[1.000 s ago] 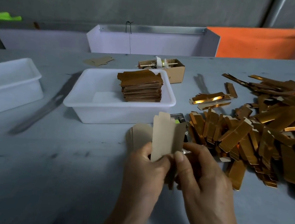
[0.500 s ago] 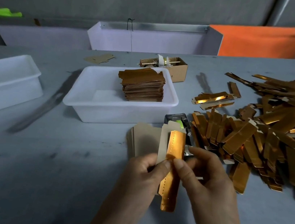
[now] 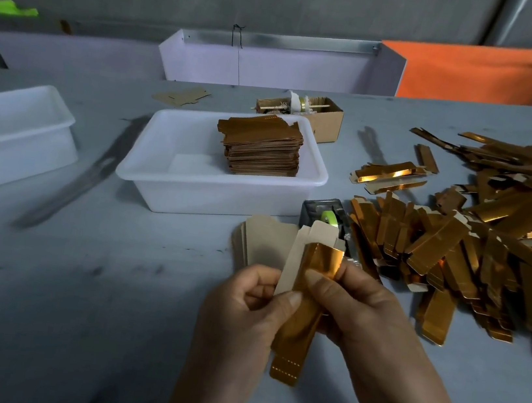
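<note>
Gold carton blank (image 3: pixel 302 312) at lower centre, left hand (image 3: pixel 242 314) and right hand (image 3: pixel 361 314) both pinching it, white tub (image 3: pixel 164 183) upper centre, gold pile (image 3: pixel 491 240) at right.

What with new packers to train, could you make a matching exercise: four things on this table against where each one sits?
Things
1. folded gold carton blank
2. stack of flat gold blanks
3. tape dispenser
4. small cardboard box

Places
A. behind the white tub
B. held by the left hand and right hand
C. inside the white tub
D. between the white tub and the loose gold pile

Pairs: 1-B, 2-C, 3-D, 4-A
</note>
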Demonstrator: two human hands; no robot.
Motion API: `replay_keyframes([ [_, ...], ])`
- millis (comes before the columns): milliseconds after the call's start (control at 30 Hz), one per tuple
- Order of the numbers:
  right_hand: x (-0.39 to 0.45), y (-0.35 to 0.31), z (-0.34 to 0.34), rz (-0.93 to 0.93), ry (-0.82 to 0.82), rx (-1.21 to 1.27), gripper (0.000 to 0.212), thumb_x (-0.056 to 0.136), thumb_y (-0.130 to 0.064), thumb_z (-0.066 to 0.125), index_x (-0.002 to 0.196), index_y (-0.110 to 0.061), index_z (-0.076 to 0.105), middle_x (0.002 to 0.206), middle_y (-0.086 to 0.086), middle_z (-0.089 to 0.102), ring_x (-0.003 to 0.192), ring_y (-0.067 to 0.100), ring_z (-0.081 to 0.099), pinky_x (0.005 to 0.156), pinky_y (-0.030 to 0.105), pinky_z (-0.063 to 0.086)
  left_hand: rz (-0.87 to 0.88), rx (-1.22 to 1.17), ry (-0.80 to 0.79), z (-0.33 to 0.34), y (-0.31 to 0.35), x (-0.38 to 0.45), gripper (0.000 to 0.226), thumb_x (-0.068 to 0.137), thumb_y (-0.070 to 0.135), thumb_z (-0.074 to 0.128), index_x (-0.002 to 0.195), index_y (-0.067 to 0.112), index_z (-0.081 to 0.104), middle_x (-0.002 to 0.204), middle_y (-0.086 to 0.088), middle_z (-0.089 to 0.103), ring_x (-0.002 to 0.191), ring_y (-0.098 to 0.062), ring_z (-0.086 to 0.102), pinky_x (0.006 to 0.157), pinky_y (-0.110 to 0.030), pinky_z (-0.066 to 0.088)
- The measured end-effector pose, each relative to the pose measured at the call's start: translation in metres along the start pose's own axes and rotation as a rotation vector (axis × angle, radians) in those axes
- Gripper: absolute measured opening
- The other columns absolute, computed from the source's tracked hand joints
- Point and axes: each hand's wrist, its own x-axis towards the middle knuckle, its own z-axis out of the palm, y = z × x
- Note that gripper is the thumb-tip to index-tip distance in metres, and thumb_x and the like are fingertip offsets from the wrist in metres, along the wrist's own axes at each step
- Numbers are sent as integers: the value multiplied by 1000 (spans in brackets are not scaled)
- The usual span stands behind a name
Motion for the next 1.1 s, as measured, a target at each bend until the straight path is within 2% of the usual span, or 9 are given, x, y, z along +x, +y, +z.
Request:
replay_keyframes([
  [267, -1, 4, 4, -13, 113, 43, 11, 84, -21, 60, 82, -26, 71, 76, -2, 73, 71, 10, 69, 55, 20, 53, 156, 194, 156, 4, -1, -4, 16, 84, 29, 69, 82, 45, 69, 84, 9, 61, 80, 3, 60, 60, -9, 46],
  [400, -2, 1, 6, -33, 139, 85, 24, 85, -14, 61, 69, -27, 73, 70, 0, 71, 61, 8, 68, 50, 14, 50, 410, 573, 247, 14, 4, -9, 28, 80, 19, 74, 108, 24, 74, 77, 9, 48, 81, -13, 58, 63, -17, 43],
  [467, -2, 0, 8, -32, 150, 93, 23, 85, -14, 61, 70, -26, 74, 72, 6, 70, 60, 8, 67, 50, 14, 50, 521, 858, 242, 21, 8, -14, 36, 66, 4, 80, 102, 10, 76, 71, -3, 51, 71, -26, 60, 49, -28, 43],
  [533, -2, 2, 9, -29, 150, 116, 17, 86, -18, 60, 75, -19, 73, 76, 7, 71, 65, 10, 67, 53, 16, 51, 590, 1102, 265, 30, 10, -21, 33, 71, 1, 61, 101, 2, 75, 69, -10, 57, 65, -29, 60, 44, -31, 45],
  [667, -5, 8, 9, -8, 152, 32, 33, 75, -37, 67, 79, -5, 67, 73, 12, 66, 67, 22, 63, 63, 27, 52, 532, 1235, 96, 38, 7, -30, 31, 71, 6, 50, 87, -2, 76, 66, -9, 59, 62, -27, 63, 44, -29, 47],
  [767, -6, 11, 4, 30, 191, -1, 29, 72, -35, 68, 77, -7, 67, 69, 10, 66, 67, 19, 63, 63, 27, 49, 437, 1061, -52, 38, 4, -33, 39, 61, 11, 83, 99, 9, 76, 79, -2, 60, 70, -18, 65, 46, -22, 49],
  [833, -7, 10, -2, 66, 171, 41, 20, 78, -28, 65, 82, -9, 69, 73, 11, 69, 71, 20, 67, 59, 21, 51, 299, 835, -33, 33, 4, -27, 42, 82, 25, 71, 121, 34, 61, 105, 13, 49, 91, -7, 59, 67, -12, 50],
  [1000, -9, 10, -6, 59, 157, 59, 31, 64, -34, 65, 79, -7, 69, 77, 16, 67, 81, 28, 65, 74, 32, 53, -234, -36, -89, 7, -2, -9, 10, 77, 19, 77, 78, 24, 69, 76, 3, 73, 57, -12, 68, 55, -26, 53],
  [1100, -8, 6, -2, 27, 156, 61, 31, 66, -35, 66, 76, -6, 66, 74, 20, 62, 66, 19, 63, 57, 19, 54, -382, -266, -300, 4, 0, -6, 4, 66, 24, 73, 68, 21, 74, 69, -3, 72, 61, -13, 70, 56, -22, 54],
])
